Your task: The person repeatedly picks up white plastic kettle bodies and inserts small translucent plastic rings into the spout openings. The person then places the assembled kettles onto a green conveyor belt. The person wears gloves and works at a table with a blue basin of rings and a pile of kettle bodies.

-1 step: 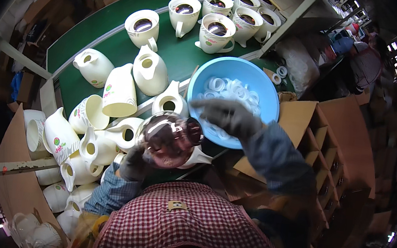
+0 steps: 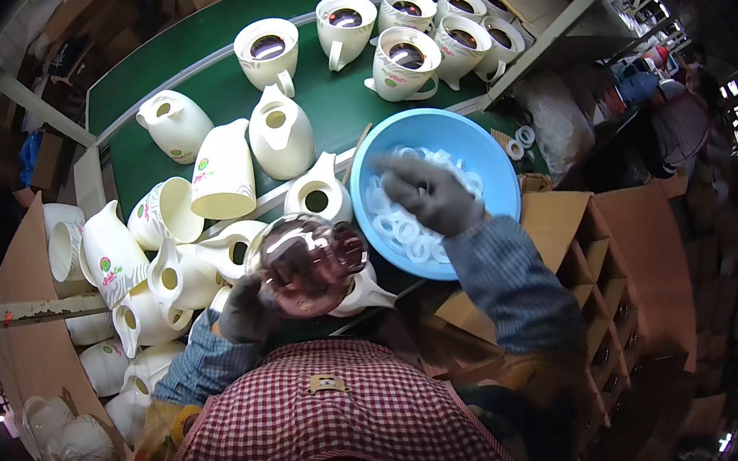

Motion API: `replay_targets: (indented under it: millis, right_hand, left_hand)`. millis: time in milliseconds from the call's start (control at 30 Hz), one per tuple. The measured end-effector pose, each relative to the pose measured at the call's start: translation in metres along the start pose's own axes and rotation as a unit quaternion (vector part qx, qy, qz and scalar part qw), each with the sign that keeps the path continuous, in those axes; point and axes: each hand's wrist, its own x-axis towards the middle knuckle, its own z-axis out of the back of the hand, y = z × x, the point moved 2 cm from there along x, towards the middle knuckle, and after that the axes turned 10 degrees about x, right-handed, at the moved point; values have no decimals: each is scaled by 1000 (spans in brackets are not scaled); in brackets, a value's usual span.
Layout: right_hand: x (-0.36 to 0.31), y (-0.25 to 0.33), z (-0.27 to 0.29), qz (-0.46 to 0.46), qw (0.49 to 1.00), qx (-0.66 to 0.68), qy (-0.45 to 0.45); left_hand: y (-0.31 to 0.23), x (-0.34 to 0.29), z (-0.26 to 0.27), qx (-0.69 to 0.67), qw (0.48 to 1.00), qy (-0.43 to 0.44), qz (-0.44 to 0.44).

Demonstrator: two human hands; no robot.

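Observation:
My left hand (image 2: 247, 310), in a dark grey glove, grips a shiny, dark reddish glass flask liner (image 2: 300, 268) from its lower left side. The liner is round-bodied and tilted, its narrow neck pointing right. Over a light blue basin (image 2: 507, 169) is my gloved right hand (image 2: 433, 197), fingers stretched leftward and somewhat blurred; I see nothing in them. Translucent white plastic rings (image 2: 419, 248) lie heaped in the basin below that hand. Beside the liner, a white jug body (image 2: 320, 197) stands with its round opening up, and another (image 2: 368, 293) lies partly hidden behind the liner.
Several white jugs (image 2: 406, 55) with dark liners inside stand at the far side of the green table (image 2: 221, 83). More jug bodies (image 2: 227, 172) lie at left, some in a carton (image 2: 36, 319). A divided carton (image 2: 563, 222) is at right. Loose rings (image 2: 524, 135) lie past the basin.
My right hand has moved slightly away from the liner, up and over the rings in the basin. In my left hand the liner has shifted a little to the left, its neck turning slightly.

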Motion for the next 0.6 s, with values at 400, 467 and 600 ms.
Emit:
replay_targets:
  millis: [400, 467, 600]
  right_hand:
    - [56, -137, 40, -224, 733, -640, 48]
    - [54, -100, 45, -253, 794, -553, -5]
    - [31, -9, -13, 18, 980, -144, -133]
  left_hand:
    - [-34, -28, 10, -6, 999, 5, -45]
    - [-30, -27, 15, -4, 1000, -6, -21]
    - [-12, -14, 16, -36, 998, -22, -50]
